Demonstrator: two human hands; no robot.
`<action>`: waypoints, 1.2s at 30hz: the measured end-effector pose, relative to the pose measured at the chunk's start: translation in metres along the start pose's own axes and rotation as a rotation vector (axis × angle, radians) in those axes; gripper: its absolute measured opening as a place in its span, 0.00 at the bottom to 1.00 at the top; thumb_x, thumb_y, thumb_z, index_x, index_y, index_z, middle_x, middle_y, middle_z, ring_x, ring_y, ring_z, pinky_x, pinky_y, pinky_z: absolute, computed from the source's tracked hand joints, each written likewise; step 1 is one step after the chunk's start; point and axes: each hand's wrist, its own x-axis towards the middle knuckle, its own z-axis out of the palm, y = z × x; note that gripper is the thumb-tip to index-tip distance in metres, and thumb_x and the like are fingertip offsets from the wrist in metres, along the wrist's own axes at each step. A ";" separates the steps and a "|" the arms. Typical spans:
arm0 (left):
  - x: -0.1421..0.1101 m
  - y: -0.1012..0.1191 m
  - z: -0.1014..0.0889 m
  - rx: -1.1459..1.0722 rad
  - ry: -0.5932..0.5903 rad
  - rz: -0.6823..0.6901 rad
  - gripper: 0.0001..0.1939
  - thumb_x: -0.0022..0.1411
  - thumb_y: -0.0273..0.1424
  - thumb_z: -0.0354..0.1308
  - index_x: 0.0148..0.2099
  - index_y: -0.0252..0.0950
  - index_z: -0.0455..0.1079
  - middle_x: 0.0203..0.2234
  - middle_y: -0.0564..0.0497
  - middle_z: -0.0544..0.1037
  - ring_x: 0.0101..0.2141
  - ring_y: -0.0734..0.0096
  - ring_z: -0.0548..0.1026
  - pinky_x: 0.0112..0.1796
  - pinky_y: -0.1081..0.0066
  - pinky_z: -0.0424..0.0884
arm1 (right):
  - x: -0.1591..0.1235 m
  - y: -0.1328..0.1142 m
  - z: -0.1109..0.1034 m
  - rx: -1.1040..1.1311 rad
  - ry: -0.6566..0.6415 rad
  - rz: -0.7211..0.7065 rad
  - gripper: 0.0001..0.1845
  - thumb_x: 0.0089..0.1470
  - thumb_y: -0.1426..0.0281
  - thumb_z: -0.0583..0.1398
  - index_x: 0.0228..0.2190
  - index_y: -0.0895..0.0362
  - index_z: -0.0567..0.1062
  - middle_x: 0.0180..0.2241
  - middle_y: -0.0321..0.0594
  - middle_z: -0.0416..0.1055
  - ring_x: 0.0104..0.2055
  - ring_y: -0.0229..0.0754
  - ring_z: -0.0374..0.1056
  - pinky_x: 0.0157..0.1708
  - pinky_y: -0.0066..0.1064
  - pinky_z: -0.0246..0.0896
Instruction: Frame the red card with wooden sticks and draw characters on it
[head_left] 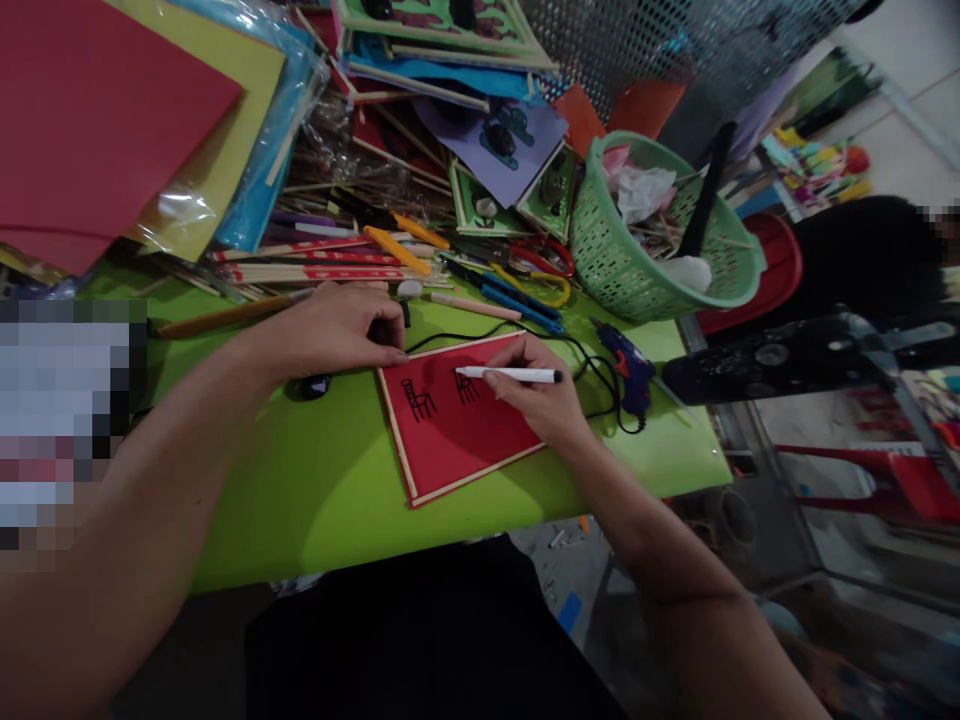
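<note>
A red board (457,430) with a pale wooden frame lies on the lime green table (315,490). Two small black chair drawings (420,400) sit near its top edge. My right hand (536,395) is closed on a white marker (510,374) with a black end, its tip touching the second drawing. My left hand (337,330) rests at the board's top left corner, fingers curled and pressed around a small dark object I cannot make out.
A green mesh basket (600,250) with scraps stands at the back right. A blue glue gun (630,370) and its black cord lie beside the board. Scissors, cutters, sticks and stacked coloured paper (97,120) crowd the back. Another person's dark clothing shows at right.
</note>
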 end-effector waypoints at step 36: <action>0.000 0.000 -0.001 0.008 0.001 0.013 0.15 0.55 0.45 0.61 0.34 0.39 0.76 0.34 0.50 0.79 0.35 0.65 0.75 0.37 0.67 0.66 | 0.001 -0.001 -0.002 -0.072 0.071 0.040 0.09 0.54 0.65 0.66 0.28 0.53 0.71 0.25 0.33 0.70 0.28 0.38 0.63 0.28 0.31 0.55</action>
